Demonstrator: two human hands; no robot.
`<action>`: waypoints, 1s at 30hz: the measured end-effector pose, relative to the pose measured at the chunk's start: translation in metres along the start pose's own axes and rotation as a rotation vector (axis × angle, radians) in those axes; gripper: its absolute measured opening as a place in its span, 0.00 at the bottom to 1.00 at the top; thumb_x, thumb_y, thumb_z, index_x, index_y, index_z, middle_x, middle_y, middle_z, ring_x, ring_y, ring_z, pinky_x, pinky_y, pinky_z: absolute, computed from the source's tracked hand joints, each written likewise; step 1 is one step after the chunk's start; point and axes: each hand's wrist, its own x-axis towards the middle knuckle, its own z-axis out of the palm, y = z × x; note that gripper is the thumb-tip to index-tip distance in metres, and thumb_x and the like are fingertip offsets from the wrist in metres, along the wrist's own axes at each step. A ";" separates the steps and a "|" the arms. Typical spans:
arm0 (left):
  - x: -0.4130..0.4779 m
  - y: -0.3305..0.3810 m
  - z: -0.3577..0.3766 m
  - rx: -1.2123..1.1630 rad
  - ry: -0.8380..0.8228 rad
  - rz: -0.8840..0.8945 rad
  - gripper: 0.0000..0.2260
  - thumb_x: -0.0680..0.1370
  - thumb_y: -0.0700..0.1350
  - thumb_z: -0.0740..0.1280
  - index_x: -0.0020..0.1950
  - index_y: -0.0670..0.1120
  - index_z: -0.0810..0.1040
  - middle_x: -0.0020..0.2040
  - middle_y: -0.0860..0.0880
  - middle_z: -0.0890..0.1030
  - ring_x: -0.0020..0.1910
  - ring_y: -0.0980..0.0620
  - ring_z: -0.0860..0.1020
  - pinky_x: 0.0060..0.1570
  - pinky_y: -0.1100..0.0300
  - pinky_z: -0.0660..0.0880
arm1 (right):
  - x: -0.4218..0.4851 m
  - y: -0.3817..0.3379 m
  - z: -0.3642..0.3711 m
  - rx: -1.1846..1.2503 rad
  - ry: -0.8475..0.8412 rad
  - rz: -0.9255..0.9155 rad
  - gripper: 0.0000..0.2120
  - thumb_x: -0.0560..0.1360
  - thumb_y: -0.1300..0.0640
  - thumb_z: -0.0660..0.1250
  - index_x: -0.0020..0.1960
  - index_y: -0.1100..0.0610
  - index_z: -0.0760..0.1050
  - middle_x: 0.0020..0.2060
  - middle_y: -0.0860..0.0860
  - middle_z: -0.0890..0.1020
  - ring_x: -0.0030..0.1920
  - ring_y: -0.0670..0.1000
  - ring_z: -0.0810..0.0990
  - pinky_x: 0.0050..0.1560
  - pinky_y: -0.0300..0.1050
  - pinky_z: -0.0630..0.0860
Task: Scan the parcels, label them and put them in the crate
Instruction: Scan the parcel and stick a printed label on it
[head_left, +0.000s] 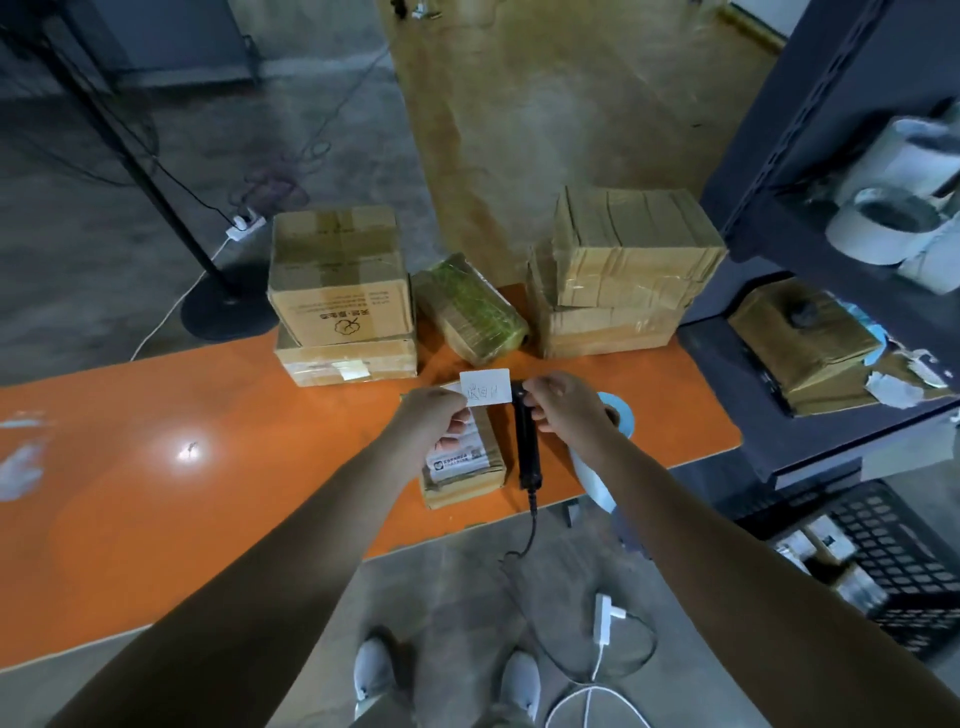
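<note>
Fingers of my left hand (431, 415) and right hand (563, 402) pinch a white label (485, 387) over a small box (465, 462); the scanner (525, 447) lies at its 3 o'clock.

- Surface (156, 467): glossy orange.
- Parcels (340, 280): brown cardboard; one parcel (470, 309) wrapped greenish.
- Label (485, 387): white, dark handwriting.
- Scanner (525, 441): black.
- Crate (883, 566): black lattice.
- Label roll (618, 415): light blue.

Bare L forearm (291, 545), bare R forearm (727, 519), pale grey sneakers (371, 670) on both feet.
</note>
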 end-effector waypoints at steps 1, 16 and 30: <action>-0.001 -0.002 -0.007 0.009 0.011 0.011 0.07 0.78 0.38 0.62 0.42 0.45 0.78 0.36 0.47 0.78 0.30 0.53 0.74 0.32 0.62 0.74 | -0.002 -0.006 0.008 0.049 -0.035 0.000 0.09 0.82 0.52 0.61 0.53 0.57 0.77 0.43 0.50 0.81 0.40 0.48 0.79 0.42 0.43 0.77; -0.012 -0.057 -0.036 0.008 0.042 -0.085 0.05 0.77 0.42 0.66 0.43 0.43 0.79 0.36 0.48 0.79 0.30 0.53 0.71 0.29 0.63 0.70 | -0.015 0.007 0.064 -0.124 -0.121 0.006 0.07 0.78 0.56 0.65 0.44 0.58 0.78 0.34 0.52 0.79 0.35 0.49 0.77 0.41 0.47 0.78; -0.006 -0.082 -0.032 -0.026 0.130 -0.179 0.09 0.74 0.40 0.66 0.37 0.39 0.81 0.28 0.48 0.82 0.20 0.55 0.64 0.20 0.68 0.56 | -0.026 0.023 0.084 -0.613 0.027 -0.111 0.09 0.81 0.53 0.60 0.47 0.54 0.75 0.35 0.47 0.78 0.36 0.48 0.77 0.32 0.41 0.68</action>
